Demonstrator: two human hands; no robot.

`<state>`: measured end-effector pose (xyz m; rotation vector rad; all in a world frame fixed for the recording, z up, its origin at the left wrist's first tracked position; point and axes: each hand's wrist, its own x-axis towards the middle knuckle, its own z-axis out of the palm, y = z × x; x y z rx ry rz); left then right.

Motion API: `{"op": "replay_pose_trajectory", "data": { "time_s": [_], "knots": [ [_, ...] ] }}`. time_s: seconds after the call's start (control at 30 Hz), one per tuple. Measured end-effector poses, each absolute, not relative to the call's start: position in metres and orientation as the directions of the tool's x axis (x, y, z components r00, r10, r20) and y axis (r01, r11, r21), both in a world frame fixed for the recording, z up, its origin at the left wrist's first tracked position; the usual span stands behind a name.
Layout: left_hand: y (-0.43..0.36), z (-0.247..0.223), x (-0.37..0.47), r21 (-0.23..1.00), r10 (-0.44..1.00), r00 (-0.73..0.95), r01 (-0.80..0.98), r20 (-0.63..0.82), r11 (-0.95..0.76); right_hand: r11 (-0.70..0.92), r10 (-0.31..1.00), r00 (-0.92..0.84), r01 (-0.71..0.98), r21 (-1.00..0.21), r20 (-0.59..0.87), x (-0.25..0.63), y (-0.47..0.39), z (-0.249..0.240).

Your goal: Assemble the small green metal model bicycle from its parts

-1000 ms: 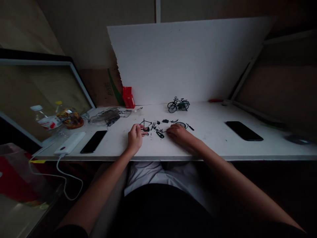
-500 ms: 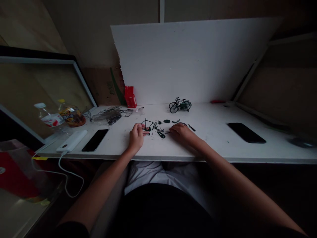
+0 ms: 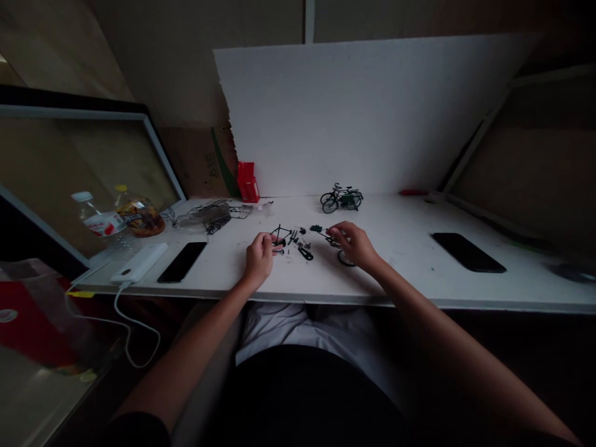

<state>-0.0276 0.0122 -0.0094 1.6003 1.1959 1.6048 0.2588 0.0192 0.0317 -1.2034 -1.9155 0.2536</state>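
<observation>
My left hand [image 3: 261, 256] is closed around a small dark model bicycle frame [image 3: 279, 236], whose thin tubes stick out past the fingertips. My right hand [image 3: 352, 242] is raised slightly over the parts, thumb and forefinger pinched on a thin dark piece [image 3: 322, 233]; its exact kind is unclear. Under that hand, a small spoked wheel [image 3: 345, 258] is partly covered. Between the hands lie several loose parts, among them a dark green chain guard [image 3: 305, 253] and short black pieces [image 3: 293, 236]. A dark green block-like part [image 3: 316, 228] lies just behind them.
Assembled model bicycles [image 3: 342, 198] stand at the back of the white table [image 3: 395, 279]. Phones lie left [image 3: 182, 262] and right [image 3: 468, 252]. A white power bank [image 3: 139, 263], bottles [image 3: 103, 222], a plastic bag of parts [image 3: 205, 216] and a red box [image 3: 248, 182] are on the left.
My right hand has lifted from the tabletop and now pinches a thin dark piece, uncovering part of the wheel. The left hand keeps the bicycle frame. The view has shifted slightly.
</observation>
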Motion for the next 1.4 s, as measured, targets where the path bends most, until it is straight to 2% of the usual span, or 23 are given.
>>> {"op": "replay_pose_trajectory", "data": {
  "time_s": [0.13, 0.3, 0.5, 0.7, 0.93, 1.13, 1.23, 1.4],
  "knots": [
    [0.011, -0.008, -0.027, 0.879, 0.879, -0.120, 0.193, 0.461, -0.435, 0.475, 0.871, -0.137, 0.475, -0.740, 0.472, 0.260, 0.024, 0.030],
    [0.011, -0.008, -0.027, 0.876, 0.874, -0.119, 0.184, 0.470, -0.446, 0.370, 0.928, -0.134, 0.228, -0.901, 0.348, 0.260, 0.022, 0.032],
    [0.015, -0.010, -0.028, 0.870, 0.867, -0.125, 0.182, 0.482, -0.457, 0.250, 0.949, -0.197, -0.014, -0.968, 0.248, 0.258, 0.016, 0.037],
    [0.016, -0.013, -0.028, 0.869, 0.865, -0.127, 0.188, 0.485, -0.459, 0.159, 0.943, -0.281, -0.089, -0.983, 0.178, 0.259, 0.019, 0.033],
    [0.017, -0.015, -0.029, 0.858, 0.857, -0.119, 0.197, 0.501, -0.474, 0.194, 0.941, -0.286, 0.025, -0.981, 0.179, 0.260, 0.022, 0.028],
    [0.019, -0.016, -0.029, 0.875, 0.868, -0.140, 0.174, 0.476, -0.452, 0.110, 0.956, -0.271, -0.036, -0.993, 0.115, 0.260, 0.016, 0.035],
    [0.020, -0.015, -0.029, 0.886, 0.878, -0.141, 0.155, 0.457, -0.437, 0.179, 0.956, -0.257, 0.133, -0.975, 0.140, 0.262, 0.015, 0.036],
    [0.021, -0.017, -0.030, 0.896, 0.887, -0.140, 0.131, 0.440, -0.424, 0.302, 0.947, -0.241, 0.439, -0.846, 0.214, 0.267, 0.021, 0.028]
  ]
}}
